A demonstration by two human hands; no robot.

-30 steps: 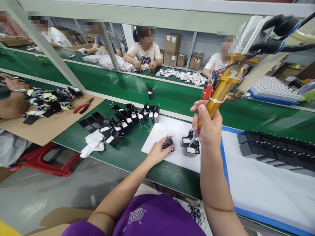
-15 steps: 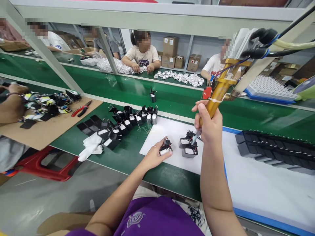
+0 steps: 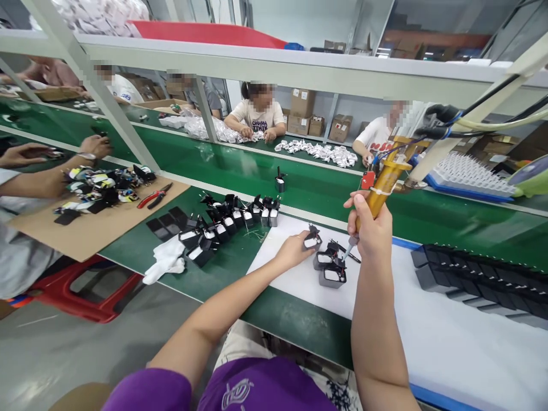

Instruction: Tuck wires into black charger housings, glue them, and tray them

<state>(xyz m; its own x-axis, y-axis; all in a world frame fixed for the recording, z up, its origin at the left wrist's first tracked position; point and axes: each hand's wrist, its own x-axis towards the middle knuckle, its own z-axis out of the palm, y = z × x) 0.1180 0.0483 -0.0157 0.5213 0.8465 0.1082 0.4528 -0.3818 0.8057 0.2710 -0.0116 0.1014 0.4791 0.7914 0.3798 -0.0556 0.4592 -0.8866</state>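
My left hand [image 3: 293, 251] is closed on a small black case [image 3: 312, 242] with a white part and thin wires inside, at the far side of the white sheet [image 3: 274, 268]. Two similar open black cases [image 3: 333, 278] stand close together just to its right. My right hand [image 3: 373, 228] grips a gold-coloured dispensing gun [image 3: 384, 185] that hangs from an arm with hoses. The gun's grey nozzle [image 3: 350, 246] points down at those two cases. A dark pen-like tool lies behind them, partly hidden.
Several filled black cases [image 3: 226, 225] and a white glove [image 3: 165, 260] lie to the left. Red-handled pliers [image 3: 154, 196] rest on cardboard near a co-worker's hands. One case [image 3: 279, 181] stands on the green belt. Rows of black cases [image 3: 479, 279] sit at right. A slanted post [image 3: 94, 85] crosses the left.
My left hand has moved forward and to the right with its case, near the pair. The right hand stays on the gun by the two cases. The camera view has tilted up.
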